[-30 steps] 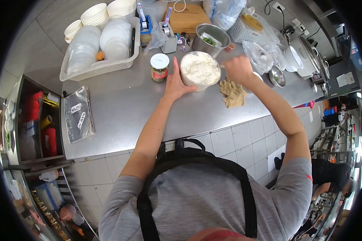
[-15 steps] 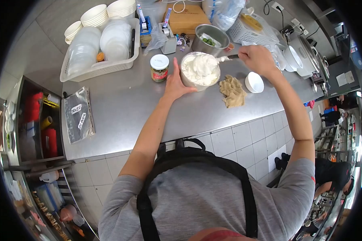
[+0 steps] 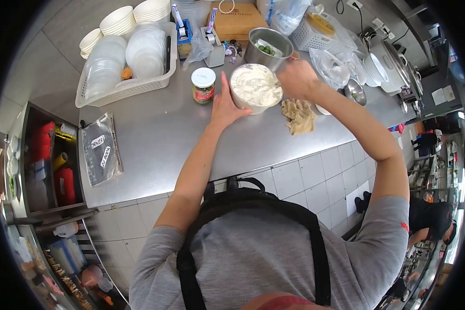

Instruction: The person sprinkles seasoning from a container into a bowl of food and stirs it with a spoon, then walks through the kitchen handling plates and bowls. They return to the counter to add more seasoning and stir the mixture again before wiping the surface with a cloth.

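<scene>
My left hand point(image 3: 226, 107) cups the near left side of a round clear tub point(image 3: 258, 109), thumb along the front and fingers up the left side. White creamy food point(image 3: 256, 85) fills the tub almost to its rim. At the tub's right edge, my right hand point(image 3: 298, 79) is closed around a dark-handled utensil, whose working end dips into the cream and is mostly hidden. A white-lidded jar point(image 3: 203, 85) stands left of my left hand. Below my right wrist lies a crumpled beige cloth point(image 3: 298, 115), beside a white bowl point(image 3: 323, 110) partly covered by my forearm.
Behind the tub stands a metal pot point(image 3: 267, 51) holding green items. A white basket point(image 3: 124, 90) of lids and bowls is at the left, above a plastic-covered booklet point(image 3: 102, 150). A metal bowl point(image 3: 355, 92) sits at the right. Another person point(image 3: 431, 222) is at far right.
My right hand has moved left and down to the tub, bringing the utensil into the cream. The tall mound of cream now lies flatter. My left hand stays on the tub.
</scene>
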